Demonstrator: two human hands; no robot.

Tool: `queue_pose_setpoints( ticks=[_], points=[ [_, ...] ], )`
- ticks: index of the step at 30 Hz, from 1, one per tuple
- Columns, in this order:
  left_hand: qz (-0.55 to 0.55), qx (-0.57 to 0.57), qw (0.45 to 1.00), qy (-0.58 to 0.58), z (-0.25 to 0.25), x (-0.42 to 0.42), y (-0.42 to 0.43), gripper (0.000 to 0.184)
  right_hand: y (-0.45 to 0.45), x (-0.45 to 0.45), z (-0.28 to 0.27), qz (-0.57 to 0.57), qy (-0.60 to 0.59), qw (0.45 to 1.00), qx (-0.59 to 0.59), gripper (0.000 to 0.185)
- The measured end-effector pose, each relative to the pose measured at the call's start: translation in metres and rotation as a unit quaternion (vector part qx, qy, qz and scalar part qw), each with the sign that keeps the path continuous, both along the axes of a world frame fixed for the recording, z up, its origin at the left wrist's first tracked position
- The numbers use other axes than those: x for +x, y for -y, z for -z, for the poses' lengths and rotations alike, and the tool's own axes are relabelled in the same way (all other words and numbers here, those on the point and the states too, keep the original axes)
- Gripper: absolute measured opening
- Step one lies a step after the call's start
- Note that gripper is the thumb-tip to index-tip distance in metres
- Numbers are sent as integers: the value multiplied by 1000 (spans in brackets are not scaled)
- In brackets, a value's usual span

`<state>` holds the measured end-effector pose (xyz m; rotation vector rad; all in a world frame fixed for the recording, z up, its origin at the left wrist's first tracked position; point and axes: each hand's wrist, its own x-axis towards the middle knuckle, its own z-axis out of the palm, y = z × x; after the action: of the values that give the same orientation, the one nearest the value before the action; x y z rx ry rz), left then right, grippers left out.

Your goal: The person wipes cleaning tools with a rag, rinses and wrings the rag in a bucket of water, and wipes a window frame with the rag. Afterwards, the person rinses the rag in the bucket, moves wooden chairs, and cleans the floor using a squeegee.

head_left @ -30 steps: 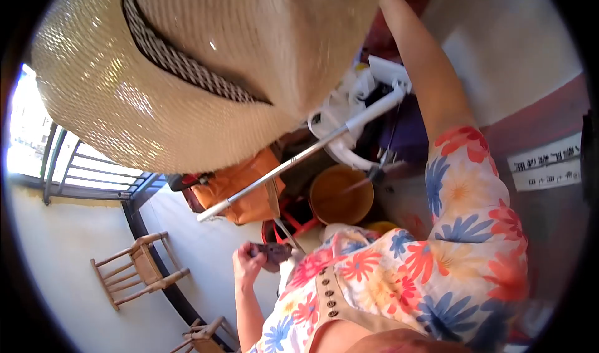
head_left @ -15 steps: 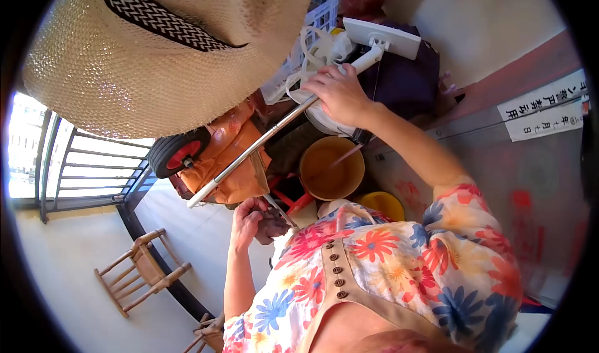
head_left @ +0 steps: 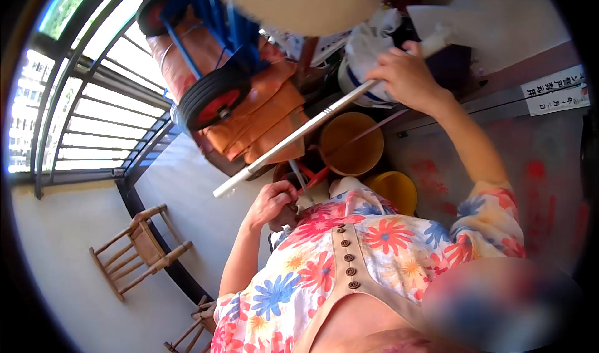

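Silvery-white, a slim pole (head_left: pixel 299 134) slants across the middle of the view, its lower end pointing left and its upper end reaching the right hand (head_left: pixel 409 75), whose fingers are wrapped around it near the top. Past that hand a pale, blurred part lies in front of a dark purple shape. The left hand (head_left: pixel 272 203) is closed on a dark brownish thing (head_left: pixel 286 218), held low against the floral shirt (head_left: pixel 387 235), just beside a thin grey rod (head_left: pixel 297 173); what the brownish thing is cannot be made out, since the fingers cover part of it. Behind the pole sits an orange bundle (head_left: pixel 274 112), with a black wheel (head_left: pixel 215 98) with a red hub and a blue frame (head_left: pixel 246 44) over it. To the right of the pole's middle stands a tan bucket (head_left: pixel 362 128), and near it a yellow bucket (head_left: pixel 399 194), partly hidden by the shirt. Well apart, at left, is a wooden chair (head_left: pixel 146 244), and a blurred straw brim (head_left: pixel 306 3) crosses the top.
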<state>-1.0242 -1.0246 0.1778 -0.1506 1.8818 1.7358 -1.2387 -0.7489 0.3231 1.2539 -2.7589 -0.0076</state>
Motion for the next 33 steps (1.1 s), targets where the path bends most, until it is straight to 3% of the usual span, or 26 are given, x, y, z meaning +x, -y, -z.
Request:
queue_pose_setpoints(
  ticks=[8, 13, 16, 21, 25, 32, 33],
  points=[
    [-55, 82, 995, 14, 6, 75, 98, 20, 62, 131, -20, 75, 98, 992, -2, 28],
    [-220, 284, 933, 21, 22, 116, 144, 64, 96, 209, 6, 88, 213, 970, -72, 27],
    [-198, 334, 922, -3, 13, 124, 158, 68, 94, 241, 34, 127, 309, 934, -124, 29],
    [-213, 308, 927, -2, 1, 139, 163, 34, 88, 296, 77, 203, 438, 864, -140, 29],
    [-171, 215, 961, 18, -11, 143, 159, 32, 74, 334, 124, 227, 472, 829, -194, 29],
    [-73, 156, 985, 21, -17, 148, 123, 31, 67, 392, 190, 298, 499, 799, -156, 27],
    [-65, 155, 986, 14, -18, 149, 111, 30, 65, 401, 201, 282, 486, 818, -124, 34]
  ],
)
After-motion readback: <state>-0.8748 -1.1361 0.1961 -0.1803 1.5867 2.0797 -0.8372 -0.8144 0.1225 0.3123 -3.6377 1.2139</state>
